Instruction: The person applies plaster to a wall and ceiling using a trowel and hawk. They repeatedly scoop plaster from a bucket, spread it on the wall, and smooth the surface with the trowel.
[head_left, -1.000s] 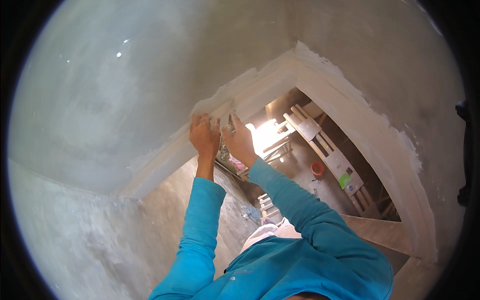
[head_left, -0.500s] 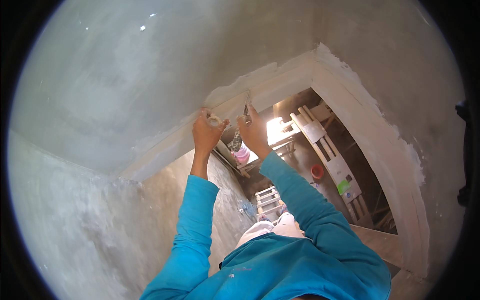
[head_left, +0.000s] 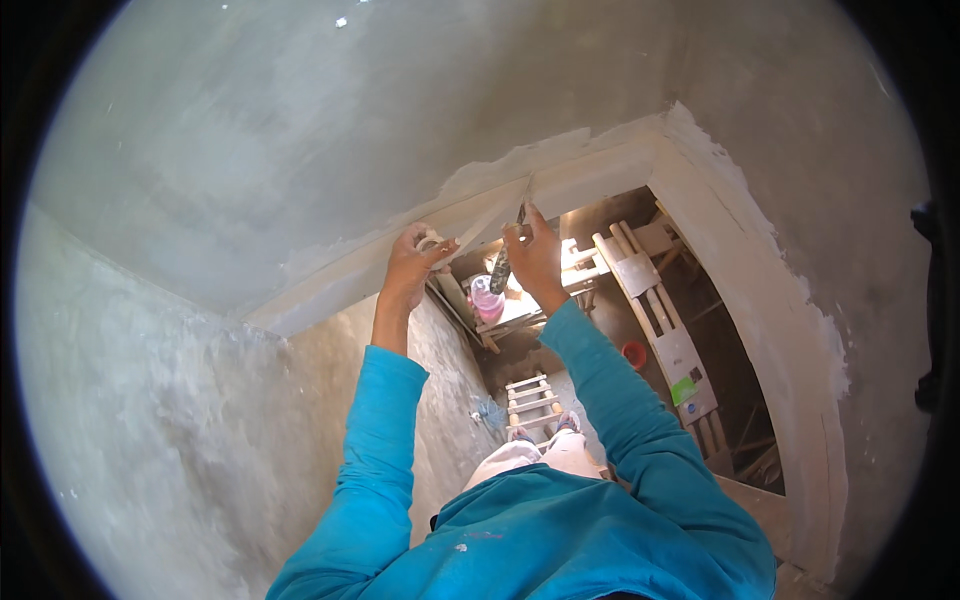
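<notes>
Though nr beam edge (head_left: 575,172), gap btwn hands (head_left: 405,268) (head_left: 538,262)

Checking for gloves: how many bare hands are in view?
2: the left hand, holding a pale roll; the right hand, to its right, holding a dark-handled tool. No others show.

arms (head_left: 375,450) raised | left hand (head_left: 408,268) curled | right hand (head_left: 536,258) curled

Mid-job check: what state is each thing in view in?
Left grip: closed on pale roll
Pale roll: held, ring-shaped
Right grip: closed on slim tool
Slim tool: held, thin end up, dark handle down
Pink container: contents unclear
Red container: partly hidden
Wooden ladder: partly hidden
Pale band: ragged outer edge
</notes>
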